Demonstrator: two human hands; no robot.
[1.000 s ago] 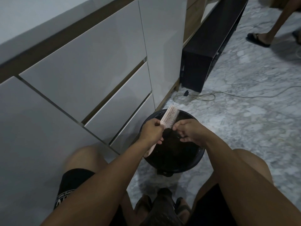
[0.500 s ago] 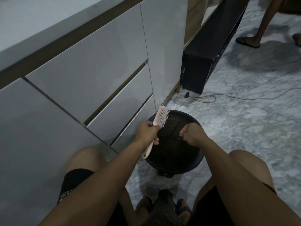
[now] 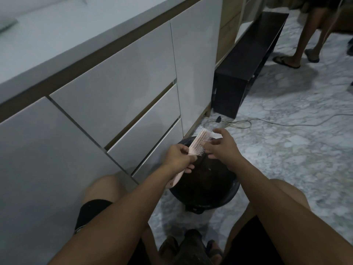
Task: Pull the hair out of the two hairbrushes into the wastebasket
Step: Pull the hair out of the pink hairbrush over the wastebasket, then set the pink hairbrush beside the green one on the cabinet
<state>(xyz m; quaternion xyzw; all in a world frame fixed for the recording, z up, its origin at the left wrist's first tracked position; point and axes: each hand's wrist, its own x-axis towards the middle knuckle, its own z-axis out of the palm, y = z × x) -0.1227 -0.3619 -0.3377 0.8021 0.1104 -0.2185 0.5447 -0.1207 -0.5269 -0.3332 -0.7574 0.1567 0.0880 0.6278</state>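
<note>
Above the black wastebasket [image 3: 232,190], the left hand [image 3: 178,156] holds closed around the pink hairbrush [image 3: 198,143] handle. The right hand [image 3: 222,145] is open, fingers [image 3: 207,147] touching the bristles.

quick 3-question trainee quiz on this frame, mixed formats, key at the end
1. True or false: the left hand holds the pink hairbrush by its handle.
2. Multiple choice: where is the black wastebasket? A) on the counter B) on the floor, under the hands C) inside a drawer
3. Fill in: the right hand has its fingers spread at the brush's ____.

Key: 1 true; 2 B; 3 bristles
</note>
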